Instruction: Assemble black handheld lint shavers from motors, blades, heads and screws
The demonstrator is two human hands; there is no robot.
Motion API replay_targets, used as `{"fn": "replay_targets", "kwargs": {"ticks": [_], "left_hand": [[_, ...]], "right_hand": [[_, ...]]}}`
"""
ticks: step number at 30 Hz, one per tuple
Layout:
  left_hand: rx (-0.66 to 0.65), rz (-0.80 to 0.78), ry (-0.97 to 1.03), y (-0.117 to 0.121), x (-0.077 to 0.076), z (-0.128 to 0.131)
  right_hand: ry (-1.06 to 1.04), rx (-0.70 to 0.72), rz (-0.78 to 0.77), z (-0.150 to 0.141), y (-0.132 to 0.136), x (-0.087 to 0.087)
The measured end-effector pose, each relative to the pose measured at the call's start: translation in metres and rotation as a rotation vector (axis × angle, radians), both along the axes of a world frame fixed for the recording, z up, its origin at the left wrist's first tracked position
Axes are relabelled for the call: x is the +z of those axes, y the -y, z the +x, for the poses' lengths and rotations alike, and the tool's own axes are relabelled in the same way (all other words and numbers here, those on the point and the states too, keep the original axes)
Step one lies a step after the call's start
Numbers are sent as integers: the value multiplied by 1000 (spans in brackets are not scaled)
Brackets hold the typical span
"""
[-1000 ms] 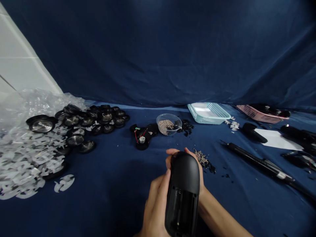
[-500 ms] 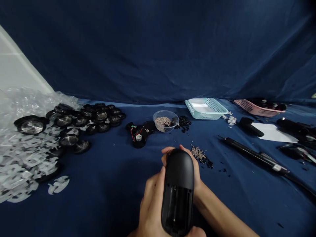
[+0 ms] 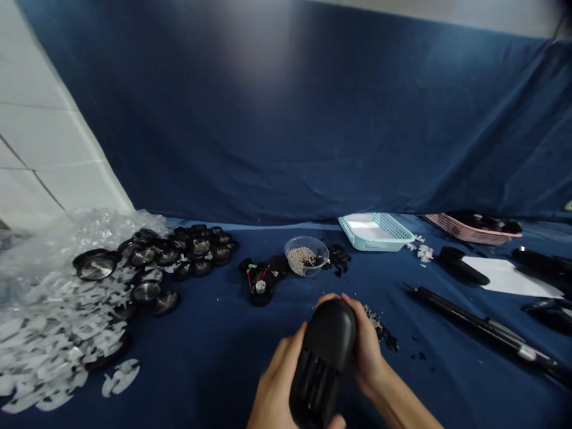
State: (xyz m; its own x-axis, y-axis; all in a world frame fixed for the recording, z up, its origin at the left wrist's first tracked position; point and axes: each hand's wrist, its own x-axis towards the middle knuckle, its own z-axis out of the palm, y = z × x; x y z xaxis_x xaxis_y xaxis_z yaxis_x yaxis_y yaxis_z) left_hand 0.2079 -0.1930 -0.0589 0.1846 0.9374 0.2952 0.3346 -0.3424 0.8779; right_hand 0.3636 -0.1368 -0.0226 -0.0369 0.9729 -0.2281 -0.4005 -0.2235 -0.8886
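My hands hold a black oval plastic casing (image 3: 322, 357) low in the middle of the view, its open ribbed side facing me. My left hand (image 3: 277, 381) grips its lower part. My right hand (image 3: 366, 351) wraps its far side, with the fingers curling over the top end. Just beyond my right hand lies a small scatter of grey and black bits (image 3: 379, 326). Further ahead are a clear bowl of tiny metal pieces (image 3: 306, 255) and a black part with red wires (image 3: 261, 281). The casing's inside is mostly in shadow.
Dark blue cloth (image 3: 268, 357) covers the table and the wall behind. At left lie black metal-faced discs (image 3: 147, 292), white cutouts (image 3: 53, 333) and clear plastic (image 3: 98, 235). A teal basket (image 3: 374, 232), pink basket (image 3: 471, 229), white paper (image 3: 509, 277) and long black rod (image 3: 487, 328) stand at right.
The casing has tilted, its top end now leaning right, and both hands have turned with it. The whole view has shifted, with the table items sitting lower in the frame.
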Motion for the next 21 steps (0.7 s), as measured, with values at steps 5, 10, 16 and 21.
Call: {"fn": "replay_targets", "kwargs": {"ticks": [5, 10, 16, 21], "left_hand": [[-31, -324, 247, -18, 28, -5], [85, -528, 699, -30, 28, -11], [122, -548, 799, -39, 18, -18], [215, -549, 869, -42, 19, -22]], "right_hand": [[402, -38, 107, -13, 1, 4], [750, 78, 377, -38, -5, 15], [1018, 70, 461, -61, -35, 3], [1006, 128, 477, -67, -51, -1]]}}
